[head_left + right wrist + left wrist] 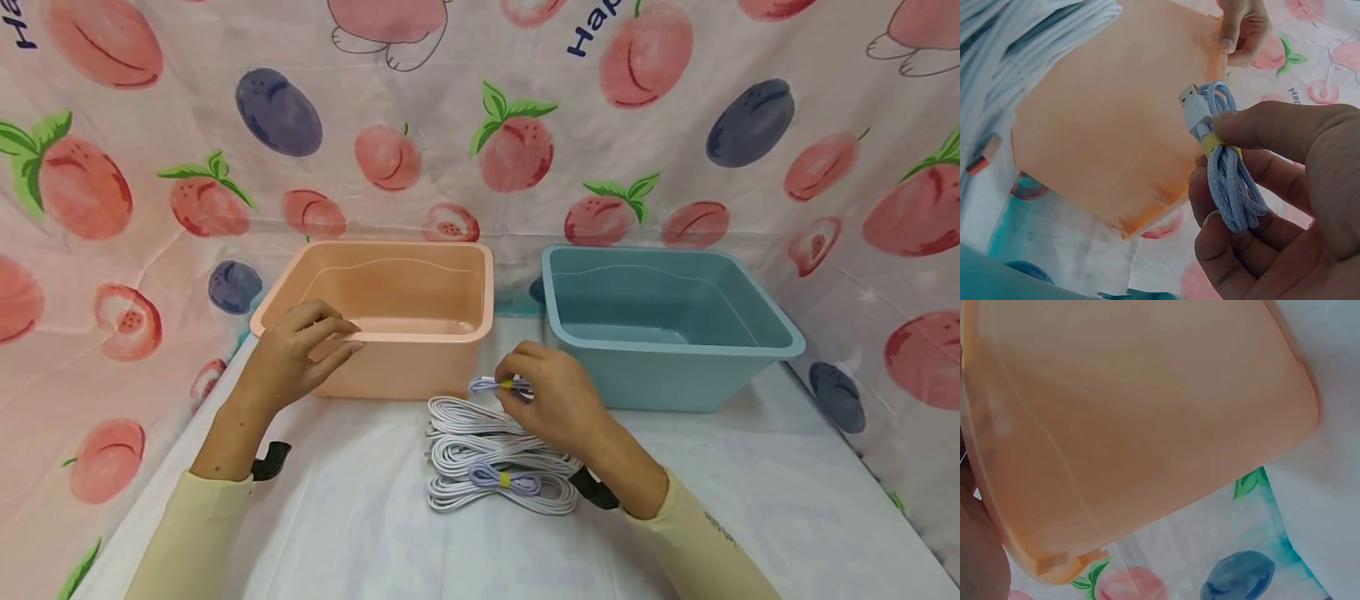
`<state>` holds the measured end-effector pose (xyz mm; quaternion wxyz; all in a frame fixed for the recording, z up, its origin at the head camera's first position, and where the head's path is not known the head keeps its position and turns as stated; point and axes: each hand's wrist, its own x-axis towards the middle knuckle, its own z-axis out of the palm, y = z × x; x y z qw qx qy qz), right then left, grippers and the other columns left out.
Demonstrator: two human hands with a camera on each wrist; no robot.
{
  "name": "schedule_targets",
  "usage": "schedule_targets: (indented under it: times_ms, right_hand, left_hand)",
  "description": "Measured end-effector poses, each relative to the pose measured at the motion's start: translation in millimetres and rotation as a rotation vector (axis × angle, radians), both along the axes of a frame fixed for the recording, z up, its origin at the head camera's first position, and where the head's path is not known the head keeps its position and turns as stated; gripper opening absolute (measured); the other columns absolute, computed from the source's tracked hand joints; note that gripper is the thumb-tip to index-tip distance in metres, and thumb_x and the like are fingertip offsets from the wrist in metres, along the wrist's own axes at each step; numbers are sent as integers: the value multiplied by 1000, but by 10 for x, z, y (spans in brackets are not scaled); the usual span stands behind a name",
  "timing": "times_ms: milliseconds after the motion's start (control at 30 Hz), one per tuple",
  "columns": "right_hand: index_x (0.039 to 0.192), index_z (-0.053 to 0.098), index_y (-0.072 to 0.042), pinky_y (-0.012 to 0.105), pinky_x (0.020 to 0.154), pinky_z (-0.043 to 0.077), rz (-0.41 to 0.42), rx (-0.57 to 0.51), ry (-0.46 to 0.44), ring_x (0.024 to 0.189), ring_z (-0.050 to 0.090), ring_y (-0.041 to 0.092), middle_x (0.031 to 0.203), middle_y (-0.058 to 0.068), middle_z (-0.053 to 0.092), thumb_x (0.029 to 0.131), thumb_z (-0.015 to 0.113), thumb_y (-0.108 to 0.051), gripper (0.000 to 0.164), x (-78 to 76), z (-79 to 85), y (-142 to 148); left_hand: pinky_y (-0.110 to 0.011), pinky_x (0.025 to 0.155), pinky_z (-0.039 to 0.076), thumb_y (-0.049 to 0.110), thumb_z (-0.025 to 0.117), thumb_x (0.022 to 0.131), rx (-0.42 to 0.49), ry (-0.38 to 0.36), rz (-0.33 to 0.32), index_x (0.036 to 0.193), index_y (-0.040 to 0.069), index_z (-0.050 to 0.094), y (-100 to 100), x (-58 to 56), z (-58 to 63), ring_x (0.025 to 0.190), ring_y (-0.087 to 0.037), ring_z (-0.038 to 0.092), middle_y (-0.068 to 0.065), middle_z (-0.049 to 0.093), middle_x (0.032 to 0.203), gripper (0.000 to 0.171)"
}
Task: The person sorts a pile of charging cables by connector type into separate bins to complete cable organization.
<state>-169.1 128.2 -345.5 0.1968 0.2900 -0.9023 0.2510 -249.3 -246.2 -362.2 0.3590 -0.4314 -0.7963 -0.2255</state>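
Observation:
My right hand (558, 400) pinches a small bundle of pale lilac braided USB cable (1229, 169) between thumb and fingers. A yellow band wraps the bundle's middle, and its white USB plug (1194, 106) points up in the right wrist view. Below that hand, several white cable coils (468, 454) lie stacked on the white cloth. A second lilac cable bundle (504, 479) with a yellow band rests on the nearest coil. At the front rim of the peach bin (405, 367), my left hand (288, 354) holds the edge, fingers over it and thumb in front.
A teal bin (660, 375) stands to the right of the peach one, with a gap between them. White cloth (337, 517) covers the table. Behind hangs a fruit-printed curtain (450, 108), which also runs along both sides.

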Motion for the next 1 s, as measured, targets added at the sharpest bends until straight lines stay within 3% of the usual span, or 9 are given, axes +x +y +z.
schedule_targets:
  times_ms: [400,667,1000]
  right_hand:
    - [92,77,-13,30,74,60,58,-58,23,83,67,12,93,-4,72,84,88,-7,15,-43,124,-25]
    - [92,76,-13,29,73,59,46,-90,33,85,67,12,93,-3,72,84,88,-7,16,-118,260,-76]
    - [92,77,-10,32,75,57,53,-108,53,84,65,16,92,0,72,86,87,-8,12,-365,386,-160]
  left_hand:
    - [-27,77,47,43,65,107,0,11,-4,104,6,79,-9,-13,-6,86,-21,63,-9,67,98,39]
    - [-26,77,47,43,65,107,1,8,-8,104,6,79,-5,-22,-11,85,-21,63,-10,67,98,40]
    - [-26,76,47,42,66,107,10,8,-17,103,5,79,10,-2,2,84,-21,63,-10,67,97,40]
